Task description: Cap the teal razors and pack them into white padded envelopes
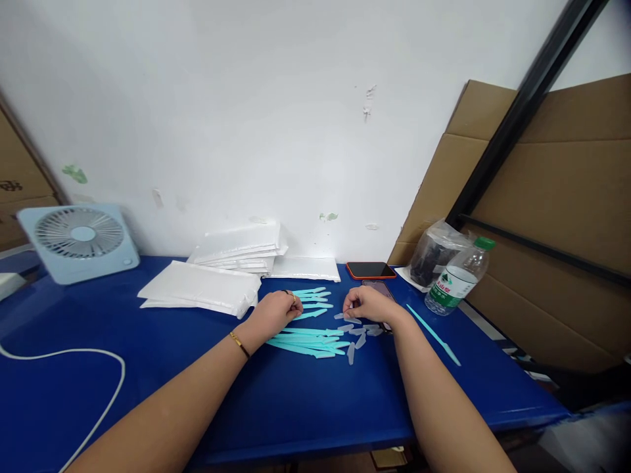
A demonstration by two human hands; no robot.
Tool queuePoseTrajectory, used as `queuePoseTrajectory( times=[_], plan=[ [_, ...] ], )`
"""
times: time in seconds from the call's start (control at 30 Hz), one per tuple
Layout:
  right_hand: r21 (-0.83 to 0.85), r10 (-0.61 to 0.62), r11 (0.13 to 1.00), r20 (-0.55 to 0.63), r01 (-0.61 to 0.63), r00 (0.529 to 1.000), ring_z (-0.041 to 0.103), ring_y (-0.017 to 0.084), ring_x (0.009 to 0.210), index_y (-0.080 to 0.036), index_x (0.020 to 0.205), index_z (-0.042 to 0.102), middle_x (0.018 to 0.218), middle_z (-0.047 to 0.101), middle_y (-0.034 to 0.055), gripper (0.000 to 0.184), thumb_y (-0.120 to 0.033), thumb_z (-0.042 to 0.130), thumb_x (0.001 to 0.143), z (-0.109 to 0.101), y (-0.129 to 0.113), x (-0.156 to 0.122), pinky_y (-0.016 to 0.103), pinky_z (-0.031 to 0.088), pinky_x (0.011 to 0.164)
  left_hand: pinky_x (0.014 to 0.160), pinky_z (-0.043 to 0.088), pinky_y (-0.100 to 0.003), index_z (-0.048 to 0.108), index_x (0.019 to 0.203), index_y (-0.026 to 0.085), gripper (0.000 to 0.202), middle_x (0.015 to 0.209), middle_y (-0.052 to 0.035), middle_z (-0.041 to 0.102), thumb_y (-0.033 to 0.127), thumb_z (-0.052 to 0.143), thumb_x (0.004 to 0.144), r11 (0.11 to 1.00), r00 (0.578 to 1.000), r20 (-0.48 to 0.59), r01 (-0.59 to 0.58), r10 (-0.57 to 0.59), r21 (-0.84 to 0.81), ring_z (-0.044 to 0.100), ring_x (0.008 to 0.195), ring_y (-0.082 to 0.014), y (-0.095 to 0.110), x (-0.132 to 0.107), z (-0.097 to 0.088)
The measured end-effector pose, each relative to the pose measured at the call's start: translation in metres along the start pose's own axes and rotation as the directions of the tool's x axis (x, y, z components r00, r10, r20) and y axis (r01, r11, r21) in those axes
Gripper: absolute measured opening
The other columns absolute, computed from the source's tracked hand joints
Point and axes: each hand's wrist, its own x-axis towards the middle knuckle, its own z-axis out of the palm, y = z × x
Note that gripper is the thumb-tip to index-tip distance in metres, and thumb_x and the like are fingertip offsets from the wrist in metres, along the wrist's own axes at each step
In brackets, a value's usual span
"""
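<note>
My left hand (280, 312) is closed, its fingertips on the handle of a turquoise eyebrow razor (315, 315). Several more such razors lie fanned out beyond it, and a second group of razors (310, 341) rests nearer to me, blades to the right. My right hand (367, 306) has thumb and forefinger pinched together above the small translucent blade caps (357, 332); what sits in the pinch is too small to make out. Several caps lie loose under and beside that hand. One single razor (434, 335) lies apart, right of my right forearm.
White padded packets (202, 287) are stacked at the back left, near a light-blue fan (81, 240). An orange-edged phone (371, 270) lies by the wall, another dark phone partly under my right hand. A water bottle (458, 279) stands right. A white cable (116, 358) crosses the blue table (305, 407).
</note>
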Motion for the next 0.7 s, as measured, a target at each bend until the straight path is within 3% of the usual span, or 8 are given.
queuePoseTrajectory(
  times=[0.07,0.17,0.3,0.7],
  plan=[
    [0.013,0.009,1.000,-0.027,-0.009,1.000,0.056,0.012,0.060,-0.016,0.076,0.069,0.069,0.066,0.0011,0.017,-0.030,0.063,0.068,0.004,-0.001,0.003,0.020,0.039,0.051,0.064,0.038,-0.022,0.065,0.075,0.021,0.015,0.079,-0.0012,0.062,0.028,0.053,0.076,1.000,0.999,-0.042,0.001,0.000,0.023,0.055,0.071,-0.0134,-0.001,0.000,0.000],
    [0.009,-0.003,1.000,-0.045,0.003,0.999,0.056,0.012,0.059,-0.017,0.077,0.070,0.068,0.066,0.0010,0.017,-0.028,0.060,0.070,0.006,-0.003,0.006,0.020,0.038,0.051,0.062,0.038,-0.021,0.066,0.077,0.022,0.014,0.078,-0.0005,0.063,0.032,0.058,0.072,1.000,1.000,-0.016,-0.002,0.001,-0.009,0.055,0.072,-0.0137,-0.002,0.000,0.000],
    [-0.021,-0.008,1.000,-0.108,0.006,0.994,0.056,0.013,0.060,-0.017,0.077,0.071,0.067,0.066,0.0019,0.018,-0.028,0.061,0.069,0.008,-0.007,0.006,0.020,0.038,0.051,0.060,0.038,-0.020,0.066,0.076,0.022,0.011,0.074,0.0012,0.063,0.028,0.057,0.074,0.998,1.000,0.024,0.007,-0.006,-0.057,0.055,0.066,-0.0114,-0.002,0.002,0.002],
    [-0.037,-0.051,0.998,-0.193,0.045,0.980,0.055,0.012,0.058,-0.018,0.074,0.071,0.067,0.066,0.0021,0.016,-0.030,0.062,0.071,0.023,-0.020,0.016,0.020,0.038,0.051,0.062,0.039,-0.020,0.066,0.079,0.022,0.011,0.078,0.0014,0.064,0.025,0.057,0.074,0.999,0.998,-0.054,0.020,-0.023,-0.049,0.056,0.068,-0.0114,-0.005,0.008,0.011]
  ],
)
